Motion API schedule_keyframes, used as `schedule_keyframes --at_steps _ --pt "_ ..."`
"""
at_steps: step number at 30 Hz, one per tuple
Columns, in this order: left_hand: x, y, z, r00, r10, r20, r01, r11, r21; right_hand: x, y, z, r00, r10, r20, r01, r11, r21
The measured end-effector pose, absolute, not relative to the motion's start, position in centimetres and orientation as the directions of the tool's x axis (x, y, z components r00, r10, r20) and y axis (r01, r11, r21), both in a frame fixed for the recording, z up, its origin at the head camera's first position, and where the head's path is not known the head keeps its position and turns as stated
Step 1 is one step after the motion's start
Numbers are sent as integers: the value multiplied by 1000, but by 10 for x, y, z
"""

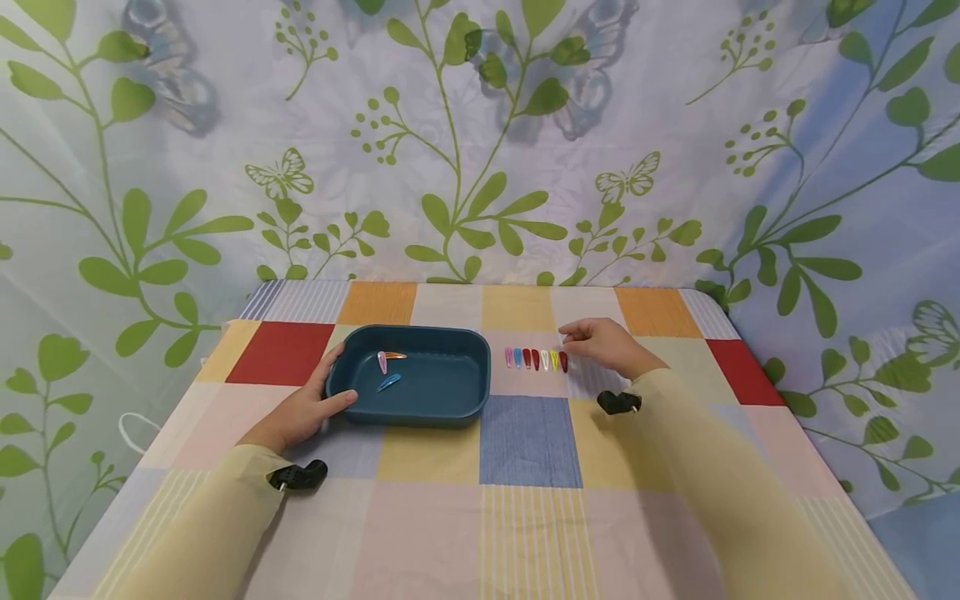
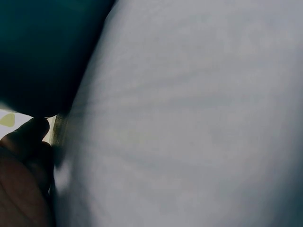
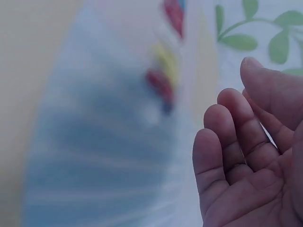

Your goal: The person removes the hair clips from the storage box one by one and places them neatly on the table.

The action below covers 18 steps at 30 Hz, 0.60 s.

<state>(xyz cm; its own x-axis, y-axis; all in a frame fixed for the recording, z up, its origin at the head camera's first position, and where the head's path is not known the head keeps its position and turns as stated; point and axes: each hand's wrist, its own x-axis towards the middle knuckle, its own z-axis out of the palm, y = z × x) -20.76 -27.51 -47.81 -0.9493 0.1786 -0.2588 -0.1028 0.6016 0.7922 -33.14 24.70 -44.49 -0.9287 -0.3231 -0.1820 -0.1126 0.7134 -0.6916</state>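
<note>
My left hand (image 1: 303,410) holds the left end of a dark teal tray (image 1: 420,415), thumb at the near left rim and fingers along the outer side. Inside the tray lie a pink hair clip (image 1: 382,362), an orange hair clip (image 1: 395,356) and a blue hair clip (image 1: 389,382). My right hand (image 1: 603,343) hovers just past the right end of a row of several snap hair clips, beside the dark red clip (image 1: 564,362). Its fingers (image 3: 208,153) are loosely bent with nothing between them in the right wrist view.
Right of the tray, the row begins with a pink clip (image 1: 508,357) and includes a white clip (image 1: 545,359) and a yellow clip (image 1: 555,360). A patchwork cloth (image 1: 427,533) covers the table. Behind hangs a leaf-patterned curtain (image 1: 337,200); a white cord (image 1: 131,429) shows at left.
</note>
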Motion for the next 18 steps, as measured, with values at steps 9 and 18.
schedule_keyframes --at_steps 9,18 --pt "-208 -272 -476 -950 181 -255 -101 593 799 -333 193 -403 -869 -481 -118 -244 623 -743" --pt "-207 -273 -477 -949 174 -264 -110 601 791 -330 130 -384 -791 -597 -135 -312 582 -751"
